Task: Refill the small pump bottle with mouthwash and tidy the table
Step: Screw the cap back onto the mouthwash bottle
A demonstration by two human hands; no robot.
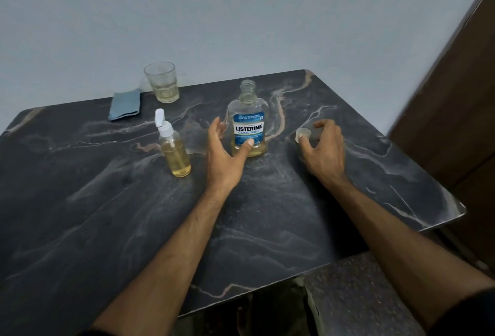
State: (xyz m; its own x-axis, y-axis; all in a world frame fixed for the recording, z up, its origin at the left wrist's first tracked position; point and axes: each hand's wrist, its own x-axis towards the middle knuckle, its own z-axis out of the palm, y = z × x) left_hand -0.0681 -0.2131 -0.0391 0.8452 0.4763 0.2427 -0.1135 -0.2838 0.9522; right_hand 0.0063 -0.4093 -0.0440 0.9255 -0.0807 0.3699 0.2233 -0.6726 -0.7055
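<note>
at mid-table, the uncapped mouthwash bottle [248,121] stands by the spread left hand [224,152]; right hand [322,145] pinches its clear cap [303,135]. likely recapping next; filled pump bottle [174,148] stands left.

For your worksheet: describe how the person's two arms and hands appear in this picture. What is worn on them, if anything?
Both forearms are bare from wrist to near the elbow. The left hand and right hand wear no gloves, and no rings, watch or bracelets show. Dark sleeve edges appear only at the bottom corners of the picture, near the elbows.
</note>
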